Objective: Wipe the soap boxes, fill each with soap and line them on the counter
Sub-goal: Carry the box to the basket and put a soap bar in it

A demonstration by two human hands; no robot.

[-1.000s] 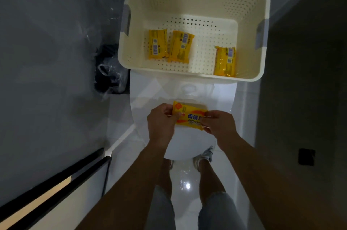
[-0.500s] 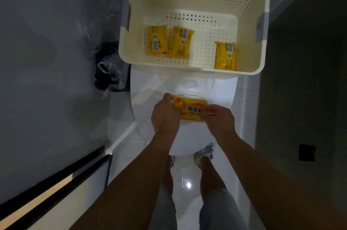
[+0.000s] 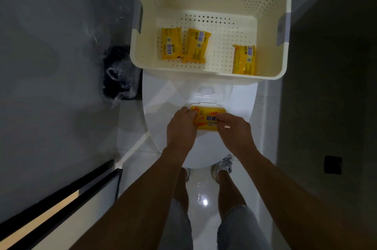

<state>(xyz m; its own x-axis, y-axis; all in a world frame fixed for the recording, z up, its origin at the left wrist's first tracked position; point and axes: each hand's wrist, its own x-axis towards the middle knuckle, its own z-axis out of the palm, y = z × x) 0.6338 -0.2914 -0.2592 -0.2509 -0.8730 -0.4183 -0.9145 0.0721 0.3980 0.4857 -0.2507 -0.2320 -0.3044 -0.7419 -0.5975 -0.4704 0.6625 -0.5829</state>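
Head view: left hand (image 3: 181, 125) and right hand (image 3: 234, 130) both pinch a wrapped soap (image 3: 207, 120) into a box (image 3: 206, 105) on the toilet lid (image 3: 163, 107); risk: the smooth lid may let the box skid; an oversized wrapper may jam.

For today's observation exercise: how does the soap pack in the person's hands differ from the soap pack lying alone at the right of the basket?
1. The held soap pack shows its printed front; the right basket pack shows its barcode side.
2. The held soap pack lies crosswise in a white soap box on the toilet lid; the right basket pack lies lengthwise in the basket.
3. The left hand and right hand pinch the held soap pack; nothing touches the right basket pack.
Both are yellow wrapped packs.
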